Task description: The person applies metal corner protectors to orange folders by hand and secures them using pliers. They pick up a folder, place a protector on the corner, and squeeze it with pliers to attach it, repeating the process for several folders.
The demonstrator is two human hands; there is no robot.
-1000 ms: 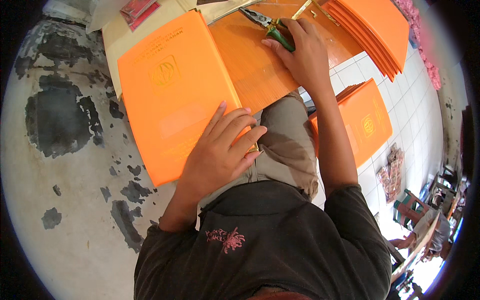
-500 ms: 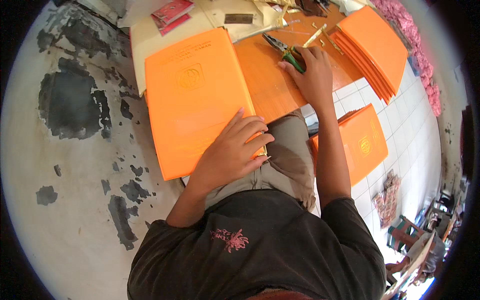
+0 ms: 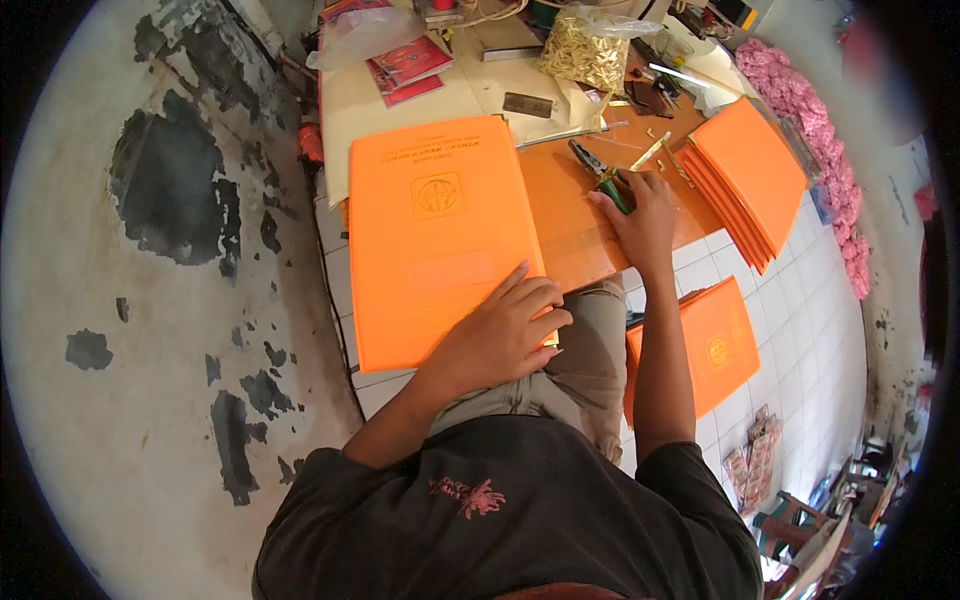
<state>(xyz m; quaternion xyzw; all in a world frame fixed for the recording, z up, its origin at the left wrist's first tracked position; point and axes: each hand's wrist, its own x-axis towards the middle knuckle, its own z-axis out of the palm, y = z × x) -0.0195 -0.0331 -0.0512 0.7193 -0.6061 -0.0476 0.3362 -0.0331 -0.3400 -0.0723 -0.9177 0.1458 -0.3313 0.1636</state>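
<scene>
A large orange folder point(image 3: 440, 225) with gold lettering and a round gold emblem lies before me, its lower end reaching over my lap. My left hand point(image 3: 505, 325) rests on its lower right corner, fingers bent over the edge. A bit of gold-coloured metal shows at that corner beside my thumb. On the brown tabletop, my right hand point(image 3: 645, 220) is closed round the green handles of a pair of pliers point(image 3: 607, 180). The pliers' jaws point away to the far left, with nothing visible between them. My right palm hides most of the handles.
A stack of orange folders point(image 3: 745, 175) stands on the table's right; more orange folders point(image 3: 700, 345) sit lower, by my right forearm. Farther back are a clear bag of gold metal pieces point(image 3: 590, 50), red booklets point(image 3: 410, 65) and a dark metal plate point(image 3: 528, 105). A stained wall point(image 3: 170, 330) rises at left.
The view has tilted up, showing more of the table's far side. My left hand stays on the folder's corner and my right on the pliers.
</scene>
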